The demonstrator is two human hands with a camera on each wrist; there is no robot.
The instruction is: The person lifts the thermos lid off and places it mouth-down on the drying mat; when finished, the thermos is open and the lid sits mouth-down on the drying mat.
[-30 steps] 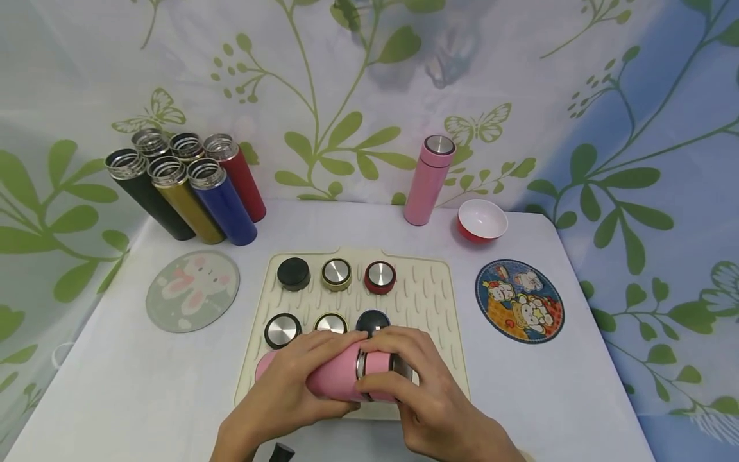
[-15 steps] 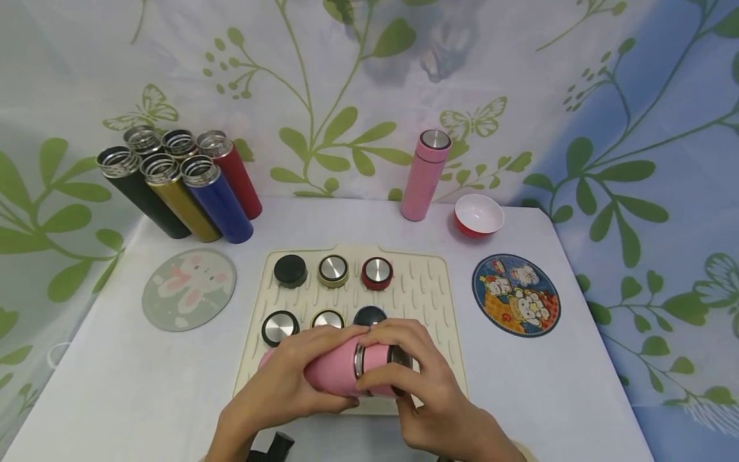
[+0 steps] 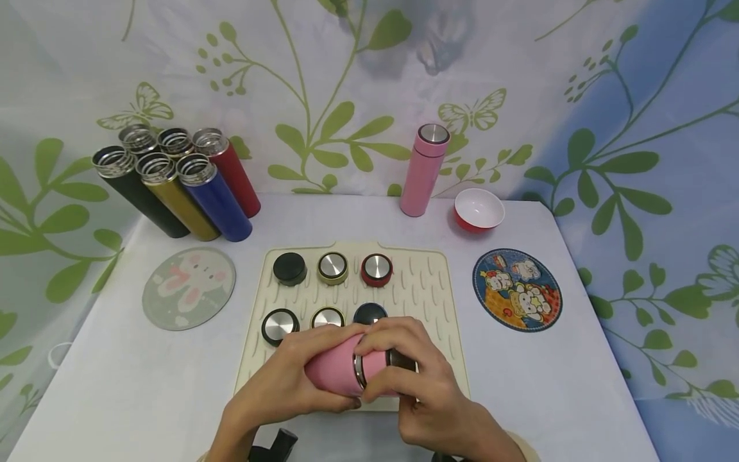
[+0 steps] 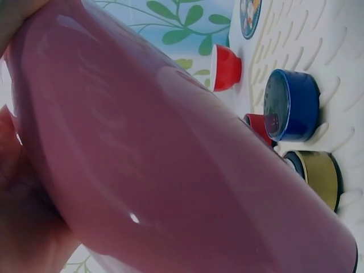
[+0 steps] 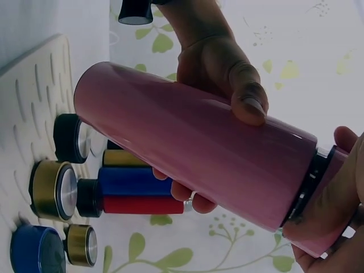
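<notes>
A pink thermos (image 3: 335, 369) is tilted above the cream mat, its neck end toward the right. My left hand (image 3: 288, 378) grips its body, the thumb on the near side and the fingers on the far side, as the right wrist view shows. My right hand (image 3: 430, 391) holds the pink lid (image 3: 376, 363) between thumb and fingers. A dark and silver band shows between body and lid. In the left wrist view the thermos body (image 4: 153, 142) fills most of the picture. Just beyond the hands stand a dark blue lid (image 3: 369, 313), a yellow-rimmed lid (image 3: 328, 317) and a black-rimmed lid (image 3: 280, 326).
On the mat (image 3: 424, 276) are also a black lid (image 3: 290, 269), a gold lid (image 3: 332, 267) and a red lid (image 3: 377, 269). Several lidless bottles (image 3: 222, 205) stand back left. A capped pink thermos (image 3: 424, 173) and a bowl (image 3: 478, 210) stand at the back. Round mats lie either side.
The thermos has turned slightly, and its base end, visible left of my left hand before, is now hidden behind it. My right fingers have shifted a little around the lid.
</notes>
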